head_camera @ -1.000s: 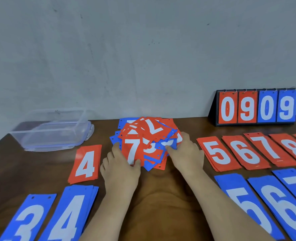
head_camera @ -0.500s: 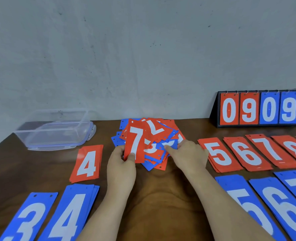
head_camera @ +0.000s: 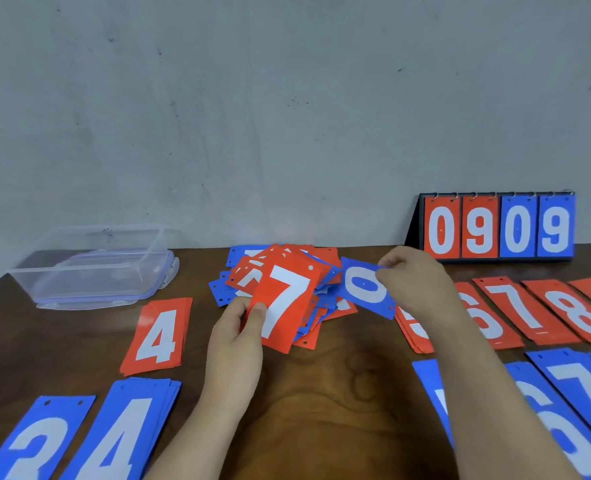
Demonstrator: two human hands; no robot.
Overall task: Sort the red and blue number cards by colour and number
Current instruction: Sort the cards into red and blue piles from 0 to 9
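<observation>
Clear box (head_camera: pixel 93 268) left of card pile (head_camera: pixel 244 275); left hand (head_camera: pixel 235 337) pinches red 7 (head_camera: pixel 287 303).

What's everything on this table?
card pile: one, red and blue mixed, far middle
7 card: one, red, over the pile
0 card: one, blue, right of pile
red 4 stack: one, red, left of pile
blue 3 card and blue 4 stack: two, blue, near left
red row: several stacks, red, right
blue row: several stacks, blue, near right
scoreboard: one, red and blue digits 0909, far right
container: one, clear, far left
table: one, dark brown
left hand: pinches 7 card
right hand: pinches 0 card
</observation>
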